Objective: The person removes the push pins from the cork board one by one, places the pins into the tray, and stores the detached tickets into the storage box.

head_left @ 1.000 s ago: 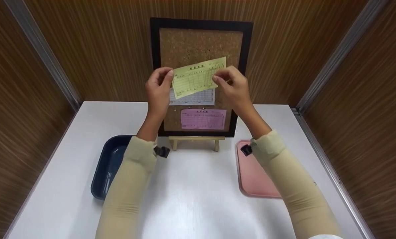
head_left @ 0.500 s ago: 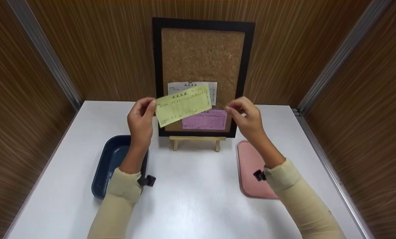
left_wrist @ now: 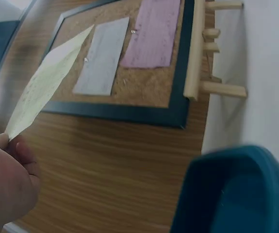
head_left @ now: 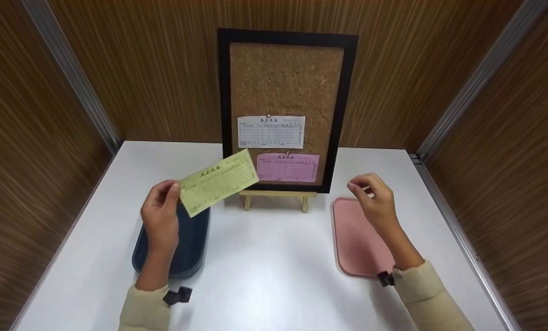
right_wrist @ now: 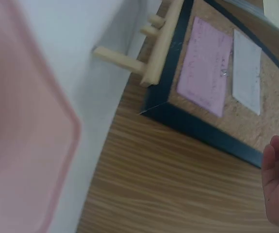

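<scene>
My left hand [head_left: 161,214] pinches the left end of a yellow printed slip [head_left: 218,181] between thumb and fingers. The slip tilts up to the right, over the dark blue tray [head_left: 193,248]. On the right, my right hand [head_left: 375,200] is raised over the pink tray [head_left: 357,239], thumb and forefinger tips together on a tiny pale thing like a push pin [head_left: 349,182], mostly hidden by the fingers. A framed cork board [head_left: 287,78] stands at the back. Pinned to it are a white slip [head_left: 271,133] and, lower down, a pink slip [head_left: 288,169].
A small wooden easel [head_left: 278,194] carries the board on the white table [head_left: 264,257]. Wood-grain panels [head_left: 163,69] enclose the table at the back and both sides, with metal strips [head_left: 480,87] at the corners. The blue tray [left_wrist: 246,194] has raised walls.
The yellow slip has moved down and left from the board with my left hand. My right hand has parted from the slip and moved right and down, its fingertips still together.
</scene>
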The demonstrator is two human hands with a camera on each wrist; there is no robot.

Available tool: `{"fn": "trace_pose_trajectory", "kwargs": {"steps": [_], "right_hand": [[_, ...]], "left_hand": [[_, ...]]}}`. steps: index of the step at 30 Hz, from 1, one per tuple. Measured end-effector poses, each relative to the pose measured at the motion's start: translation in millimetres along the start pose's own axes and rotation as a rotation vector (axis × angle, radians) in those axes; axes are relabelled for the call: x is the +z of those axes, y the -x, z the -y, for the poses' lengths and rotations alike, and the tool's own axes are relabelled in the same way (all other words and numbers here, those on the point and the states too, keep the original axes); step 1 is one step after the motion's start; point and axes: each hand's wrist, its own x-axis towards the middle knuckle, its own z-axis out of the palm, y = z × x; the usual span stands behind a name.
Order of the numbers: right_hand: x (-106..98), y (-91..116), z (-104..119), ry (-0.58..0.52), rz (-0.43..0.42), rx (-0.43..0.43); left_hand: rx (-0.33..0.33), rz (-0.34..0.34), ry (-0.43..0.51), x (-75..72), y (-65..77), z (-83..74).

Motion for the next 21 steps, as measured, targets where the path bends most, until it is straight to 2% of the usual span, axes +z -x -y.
{"fn": "trace_pose_trajectory", "kwargs": {"steps": [7,13,17,21], "right_hand": [[-13.5,35.9,-25.7,0.026,0.036,0.146],[-24.7,61.4,-45.3,0.059,0.109,0.215],[-31.6,72.5,-53.5,0.114,0.153,0.257],[-37.7,77.2,-60.6,0.158,0.185,0.355]], "left_hand": [[-0.112,-0.168,-0.003,-37.8,14.0,9.1],[-0.216,-0.259,-0.069,-66.0,23.0,18.9],[-0.233,-0.301,-0.117,-76.7,27.5,26.1],[-0.255,-0.337,-0.179,-82.2,27.7,32.9]]}}
